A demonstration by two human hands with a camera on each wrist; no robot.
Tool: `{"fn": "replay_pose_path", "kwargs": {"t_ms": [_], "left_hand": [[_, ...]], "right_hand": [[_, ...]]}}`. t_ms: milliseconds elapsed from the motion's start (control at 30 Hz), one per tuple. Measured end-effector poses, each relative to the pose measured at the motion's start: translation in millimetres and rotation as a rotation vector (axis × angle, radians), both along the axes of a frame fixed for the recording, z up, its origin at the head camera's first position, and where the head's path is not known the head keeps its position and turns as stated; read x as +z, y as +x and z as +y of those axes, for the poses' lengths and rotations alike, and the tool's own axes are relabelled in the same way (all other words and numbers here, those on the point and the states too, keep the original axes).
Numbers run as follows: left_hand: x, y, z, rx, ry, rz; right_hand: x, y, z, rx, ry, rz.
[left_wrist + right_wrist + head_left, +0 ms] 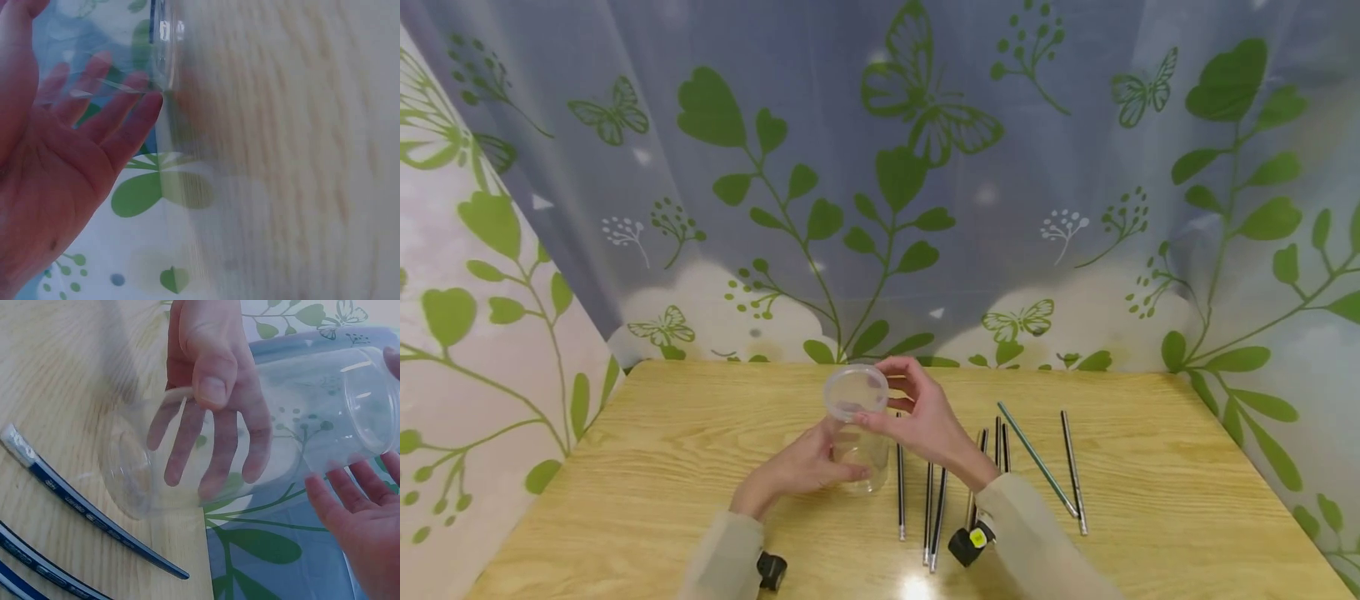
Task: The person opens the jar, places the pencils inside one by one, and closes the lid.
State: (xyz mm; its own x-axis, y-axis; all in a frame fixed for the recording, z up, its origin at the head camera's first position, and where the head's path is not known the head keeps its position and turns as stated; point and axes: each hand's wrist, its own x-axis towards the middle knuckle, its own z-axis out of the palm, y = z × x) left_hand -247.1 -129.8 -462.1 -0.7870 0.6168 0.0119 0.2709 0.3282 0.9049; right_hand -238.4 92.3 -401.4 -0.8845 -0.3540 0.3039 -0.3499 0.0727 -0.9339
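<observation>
A clear plastic jar stands upright between my hands, its round, translucent top facing me. My left hand holds it low around the body, with the thumb in front; in the right wrist view the fingers show through the clear wall. At the top, my right hand grips the rim between the thumb on the near side and fingers on the far side. The right wrist view shows the jar lying across the picture, right hand at its rim end. Its base is close over the wooden table.
Several dark pencils with pale ends lie on the wooden table beside and under my right forearm. Farther right are a teal pencil and a dark pencil, their near ends close together. A patterned curtain hangs behind the table.
</observation>
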Motion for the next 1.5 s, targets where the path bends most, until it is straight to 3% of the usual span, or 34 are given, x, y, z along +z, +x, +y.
{"fn": "replay_pose_path", "kwargs": {"t_ms": [233,400,533,767,933,1233,1500], "left_hand": [[1.0,3.1,4.0,0.018,0.024,0.006],[7.9,4.7,2.0,0.111,-0.016,0.005],[12.8,6.3,-4.3,0.152,0.005,-0.027],[13.4,9.0,-10.2,0.139,0.081,-0.051],[12.6,10.2,-9.8,0.160,0.084,-0.037],[10.0,12.5,-8.5,0.166,0.091,-0.015],[8.9,12.4,-8.8,0.168,0.080,-0.012]], "right_hand": [[-4.0,1.0,1.8,0.031,-0.023,0.070],[-3.9,-1.0,1.9,0.059,-0.029,0.091],[-3.4,-1.8,0.8,0.054,-0.034,0.108],[-4.6,-0.4,0.2,0.035,-0.054,0.084],[-5.1,0.9,0.8,0.036,-0.060,0.095],[-4.6,3.9,-1.8,0.008,0.022,0.091],[-5.6,5.7,-2.5,-0.024,-0.009,0.058]]}}
